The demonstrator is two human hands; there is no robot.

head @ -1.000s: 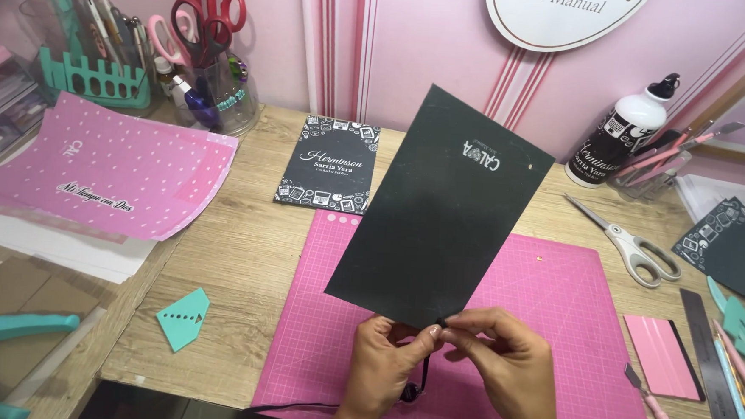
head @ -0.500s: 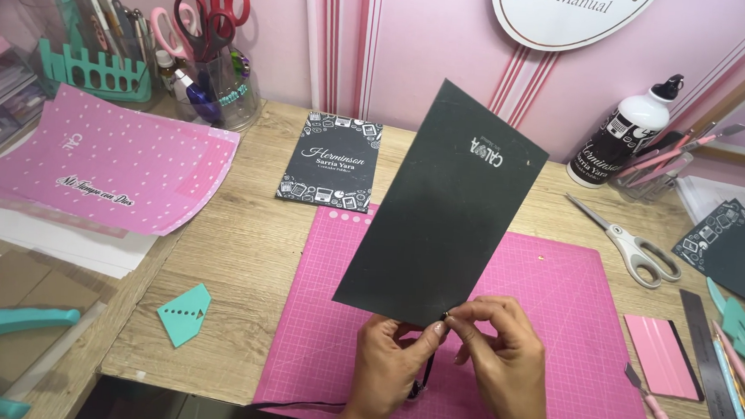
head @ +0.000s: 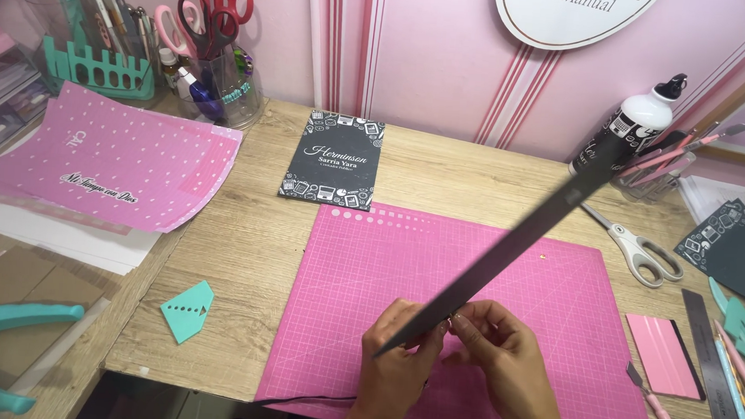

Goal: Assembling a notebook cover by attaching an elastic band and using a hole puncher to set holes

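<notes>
On the table (head: pixel 260 255), the mat (head: pixel 404 262) lies at centre, the booklet (head: pixel 333 159) at its 11 o'clock, the paper stack (head: pixel 112 158) at 9 o'clock, the scissors (head: pixel 638 247) at 2 o'clock, the bottle (head: pixel 627 134) behind them.

A pale wooden desk (head: pixel 243 254) stands against a pink wall (head: pixel 448 60) marked with vertical stripes of darker pink and white. A white oval sign (head: pixel 570 11) hangs high on that wall, cut off by the top edge. The light is even and soft, with faint shadows.
</notes>
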